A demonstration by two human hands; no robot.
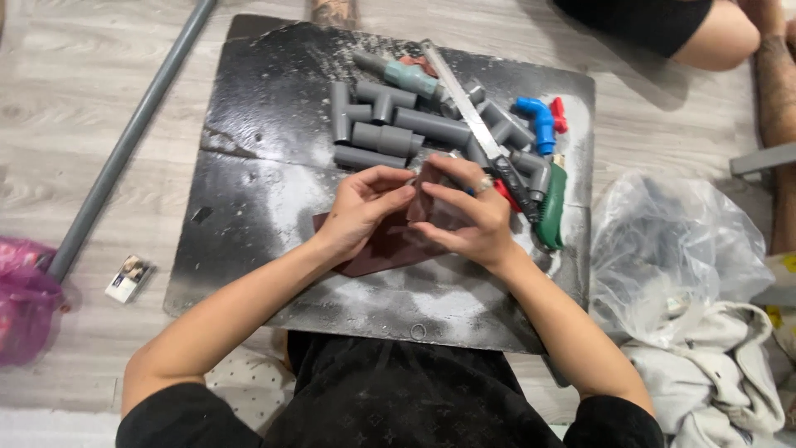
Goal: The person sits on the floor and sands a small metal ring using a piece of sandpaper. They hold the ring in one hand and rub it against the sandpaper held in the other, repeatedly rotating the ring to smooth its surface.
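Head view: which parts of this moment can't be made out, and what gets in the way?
- What the left hand and right hand grip: a small piece, covered by fingers and reddish-brown sheet.
- Hacksaw handle end: behind the right hand.
- Grey long pipe: cut off at the top edge, its lower end behind the pink bag.
- Small card on the floor: too small to tell.

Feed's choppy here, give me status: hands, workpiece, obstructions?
Left hand and right hand together pinching reddish-brown sheet over black board. Grey pipe fittings and handsaw just beyond.
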